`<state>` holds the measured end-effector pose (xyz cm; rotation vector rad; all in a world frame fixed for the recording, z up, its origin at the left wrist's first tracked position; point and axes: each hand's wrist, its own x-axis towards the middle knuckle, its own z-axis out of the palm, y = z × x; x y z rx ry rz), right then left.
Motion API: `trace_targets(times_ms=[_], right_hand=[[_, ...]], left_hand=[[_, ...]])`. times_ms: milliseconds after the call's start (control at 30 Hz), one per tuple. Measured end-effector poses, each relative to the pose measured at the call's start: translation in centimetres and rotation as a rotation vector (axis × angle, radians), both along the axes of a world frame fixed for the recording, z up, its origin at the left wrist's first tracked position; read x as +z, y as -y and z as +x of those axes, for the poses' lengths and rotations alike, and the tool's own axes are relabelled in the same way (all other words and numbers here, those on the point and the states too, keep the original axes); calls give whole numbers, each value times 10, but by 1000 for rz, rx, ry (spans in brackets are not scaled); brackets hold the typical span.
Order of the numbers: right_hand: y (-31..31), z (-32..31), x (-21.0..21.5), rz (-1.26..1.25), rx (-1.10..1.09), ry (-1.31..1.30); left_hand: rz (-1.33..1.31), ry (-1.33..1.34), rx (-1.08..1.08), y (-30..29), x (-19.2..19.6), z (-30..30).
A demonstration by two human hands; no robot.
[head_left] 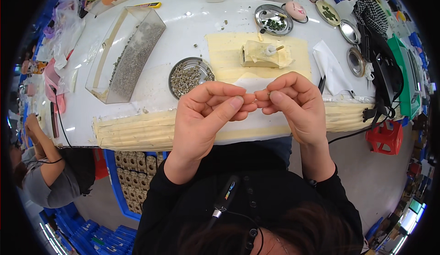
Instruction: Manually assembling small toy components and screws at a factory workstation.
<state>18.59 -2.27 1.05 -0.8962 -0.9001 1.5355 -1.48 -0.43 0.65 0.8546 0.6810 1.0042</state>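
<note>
My left hand [208,110] and my right hand [293,106] are raised over the table's near edge, fingertips almost meeting. Each hand is closed in a pinch of thumb and forefinger. Whatever sits between the fingertips is too small to make out. Just beyond my left hand stands a round metal dish [173,86] holding many small grey-brown pieces. Farther off, past my right hand, a tape-wrapped block [256,55] with a short stick on its top rests on a yellowish taped sheet [224,46].
A clear bin [103,83] of grey bits stands at left. Back right are a metal dish [262,14] of dark green pieces and a pink rounded object [295,10]. A white cloth [332,67] lies right. Below are a blue crate [114,181] and red stool [385,138]. Another person [50,177] sits left.
</note>
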Motion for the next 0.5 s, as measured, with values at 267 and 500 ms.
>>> trace_targets(times_ms=[267,500], right_hand=[[-1,-1,-8,73,-19,-18],[-1,-11,-15,245,-88,119]], left_hand=[[-17,174,-36,-9,-18,7],[88,118,32,-7,-20,9]])
